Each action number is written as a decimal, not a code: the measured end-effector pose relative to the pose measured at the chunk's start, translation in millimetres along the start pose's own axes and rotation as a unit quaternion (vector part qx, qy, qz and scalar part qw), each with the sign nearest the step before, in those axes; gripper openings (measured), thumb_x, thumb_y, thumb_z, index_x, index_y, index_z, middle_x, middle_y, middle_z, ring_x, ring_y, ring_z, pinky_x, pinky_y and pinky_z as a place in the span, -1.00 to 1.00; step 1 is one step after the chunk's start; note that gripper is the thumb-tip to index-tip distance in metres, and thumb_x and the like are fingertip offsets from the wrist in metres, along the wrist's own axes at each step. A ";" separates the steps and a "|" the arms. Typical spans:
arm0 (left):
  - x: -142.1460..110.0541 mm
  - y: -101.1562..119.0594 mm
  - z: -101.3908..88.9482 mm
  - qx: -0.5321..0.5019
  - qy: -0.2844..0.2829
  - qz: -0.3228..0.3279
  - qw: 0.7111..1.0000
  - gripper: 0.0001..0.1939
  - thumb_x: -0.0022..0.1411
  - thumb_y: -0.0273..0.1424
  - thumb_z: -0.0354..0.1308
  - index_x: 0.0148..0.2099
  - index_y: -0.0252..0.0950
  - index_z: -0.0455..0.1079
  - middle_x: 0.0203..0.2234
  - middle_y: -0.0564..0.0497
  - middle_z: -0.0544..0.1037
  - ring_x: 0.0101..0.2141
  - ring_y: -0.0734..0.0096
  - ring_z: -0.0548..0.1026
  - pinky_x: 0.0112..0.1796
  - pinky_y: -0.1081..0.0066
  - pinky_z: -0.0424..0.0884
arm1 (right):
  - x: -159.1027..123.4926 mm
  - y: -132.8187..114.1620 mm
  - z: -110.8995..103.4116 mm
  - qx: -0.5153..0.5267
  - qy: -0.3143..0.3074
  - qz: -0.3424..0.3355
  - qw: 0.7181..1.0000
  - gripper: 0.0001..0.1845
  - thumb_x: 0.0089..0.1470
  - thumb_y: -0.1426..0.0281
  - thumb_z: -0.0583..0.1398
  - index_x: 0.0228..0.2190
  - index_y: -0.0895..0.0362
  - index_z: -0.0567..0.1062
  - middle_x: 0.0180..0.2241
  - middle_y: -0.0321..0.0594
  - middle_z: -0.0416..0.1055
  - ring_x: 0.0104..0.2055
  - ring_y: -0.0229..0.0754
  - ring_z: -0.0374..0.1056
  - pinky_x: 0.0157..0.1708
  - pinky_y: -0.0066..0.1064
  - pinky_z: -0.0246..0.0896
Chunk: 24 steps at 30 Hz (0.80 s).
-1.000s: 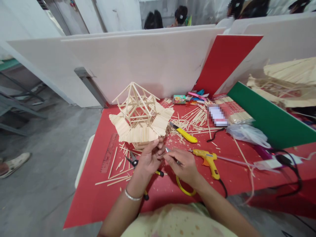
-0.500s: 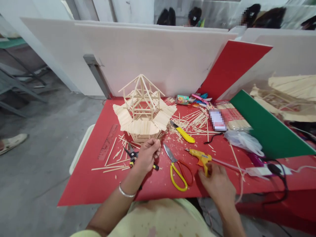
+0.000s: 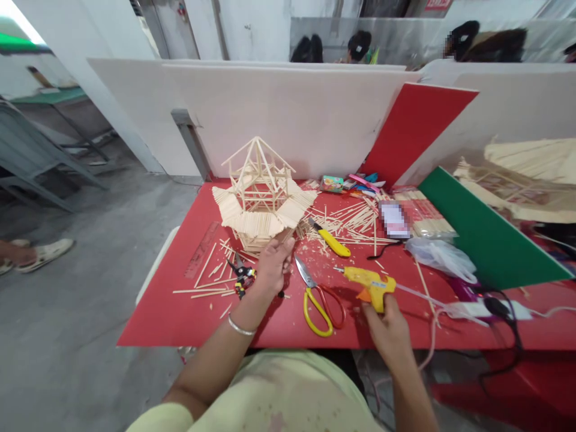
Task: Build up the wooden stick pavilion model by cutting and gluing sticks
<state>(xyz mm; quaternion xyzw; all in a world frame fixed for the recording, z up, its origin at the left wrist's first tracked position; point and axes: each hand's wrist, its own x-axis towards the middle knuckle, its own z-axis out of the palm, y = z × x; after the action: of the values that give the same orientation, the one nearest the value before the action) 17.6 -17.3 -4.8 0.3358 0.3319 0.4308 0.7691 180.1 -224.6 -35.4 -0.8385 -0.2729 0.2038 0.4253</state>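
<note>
Near the back of the red board stands a stick model of a pavilion (image 3: pixel 258 222), with a bare frame on top and a skirt of side-by-side sticks. My left hand (image 3: pixel 273 264) is just in front of its lower edge, fingers pinched; whatever they hold is too small to make out. On the right, my right hand (image 3: pixel 387 324) is closed around the handle of a yellow hot glue gun (image 3: pixel 369 283), whose nozzle points left. Scissors (image 3: pixel 315 294) with one yellow and one red handle lie between my hands. Pliers (image 3: pixel 243 276) lie left of my left wrist.
A yellow utility knife (image 3: pixel 330 239) lies beside loose sticks (image 3: pixel 351 219). At the right are a phone (image 3: pixel 395 219), a plastic bag (image 3: pixel 441 257), a green board (image 3: pixel 486 234) and a power strip (image 3: pixel 472 309). A ruler (image 3: pixel 202 249) lies left. White panels (image 3: pixel 288 114) stand behind.
My right hand has let go of the scissors, leaving them on the board, moved right and lifted the glue gun. My left hand stays pinched near the model.
</note>
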 end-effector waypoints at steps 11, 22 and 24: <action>-9.8 -13.3 -2.5 0.025 0.021 0.044 0.999 -0.68 -0.09 -0.27 0.50 -0.33 -0.37 0.57 -0.78 0.20 0.27 -0.74 0.72 0.09 -0.68 0.59 -0.05 | 31.0 -82.7 41.3 -0.133 0.060 -0.191 0.971 -0.80 0.15 0.30 0.08 -0.23 0.13 0.40 -0.51 -0.19 0.42 -0.52 -0.13 0.28 -0.50 -0.38 -0.02; -25.7 -19.4 -14.0 0.213 -0.017 0.092 0.973 -0.66 0.00 -0.17 0.41 -0.52 -0.35 0.47 -0.70 0.14 0.29 -0.65 0.63 0.15 -0.58 0.52 0.07 | 5.5 -66.6 39.1 -0.001 -0.034 -0.255 0.966 -0.72 0.13 0.16 0.16 -0.19 0.07 0.39 -0.40 -0.22 0.50 -0.43 -0.12 0.41 -0.44 -0.39 0.20; -28.5 -18.0 -23.1 0.287 -0.042 0.109 0.951 -0.66 0.15 -0.16 0.29 -0.48 -0.34 0.49 -0.69 0.13 0.29 -0.63 0.57 0.21 -0.56 0.51 0.12 | -1.8 -44.6 22.8 -0.033 0.000 -0.220 0.975 -0.72 0.11 0.13 0.16 -0.25 0.06 0.38 -0.46 -0.23 0.47 -0.46 -0.12 0.38 -0.46 -0.38 0.17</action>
<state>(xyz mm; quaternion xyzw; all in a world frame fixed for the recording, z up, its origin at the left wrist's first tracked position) -4.6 -44.4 -25.8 0.5946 0.3704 0.3839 0.6016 153.0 -190.2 -11.1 -0.7714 -0.4573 0.0963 0.4319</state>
